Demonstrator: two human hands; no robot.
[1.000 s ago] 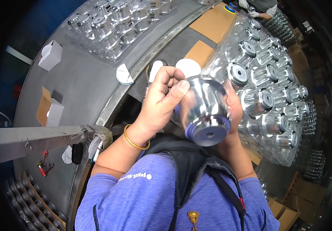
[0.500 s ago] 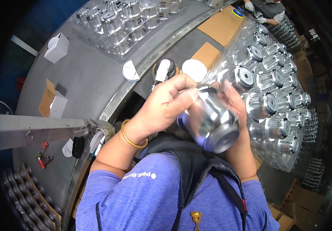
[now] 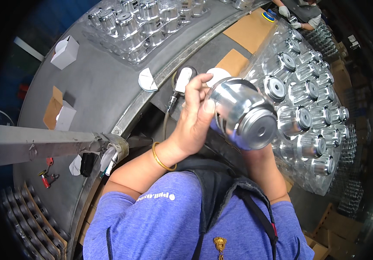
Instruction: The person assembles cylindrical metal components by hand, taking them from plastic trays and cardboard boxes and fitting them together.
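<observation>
Turned since a moment ago, the shiny metal cup-shaped part [image 3: 242, 115] now shows its flat closed end toward the camera and sits higher, tilted up to the right, where before it hung lower against the chest. That suggests the work is a check or wipe of the part all round, with one face done and another now being presented (a judgement only).

Behind it, the grey curved desk [image 3: 100, 82] carries a clear tray of like metal parts [image 3: 307, 99] along its right edge, and a second tray [image 3: 147, 21] at its far edge. Small white boxes [image 3: 65, 52] lie near the left edge.

In the left hand [image 3: 195, 121], the grip is closed on the part's side, thumb pressed over its rim. A gold bangle [image 3: 162, 158] rings that wrist. Beneath the part, the right hand [image 3: 249, 149] is mostly hidden; it seems to cup the underside, though I cannot tell how its fingers lie.
</observation>
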